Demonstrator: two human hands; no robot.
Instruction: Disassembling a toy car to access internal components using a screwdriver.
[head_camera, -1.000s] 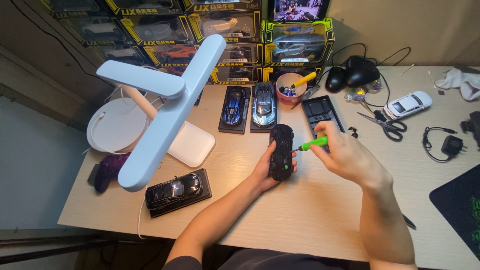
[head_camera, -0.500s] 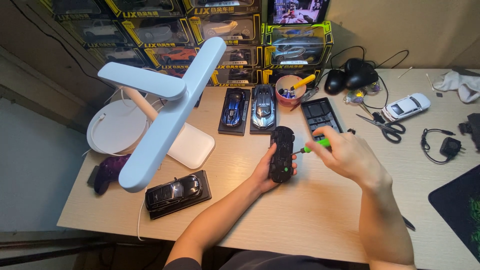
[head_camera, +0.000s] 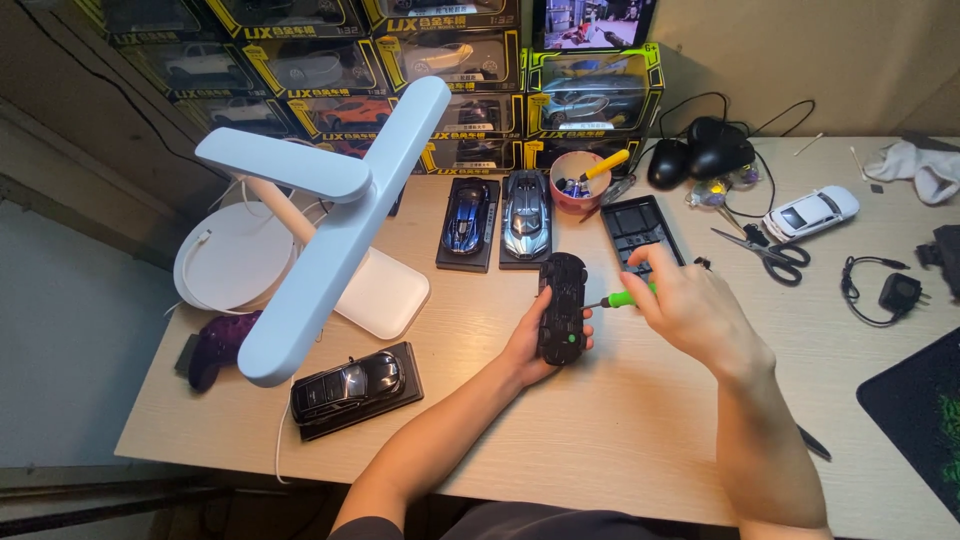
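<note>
Boxed model cars line the wall behind a cluttered wooden desk (head_camera: 620, 440). At its middle, the left hand (head_camera: 530, 350) cradles a black toy car (head_camera: 562, 308), underside up, fingers wrapped round its flanks. The right hand (head_camera: 690, 310) pinches a green screwdriver (head_camera: 622, 297), tip at the chassis. The car looks light, rigid and smooth (best gripped by its sides).

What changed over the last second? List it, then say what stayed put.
Little changed. The right hand with the green-handled screwdriver dipped slightly, its tip now low against the side of the upturned black toy car. The left hand kept its hold on the car, in the same spot. The desk lamp, scissors and the model cars on stands did not move.
</note>
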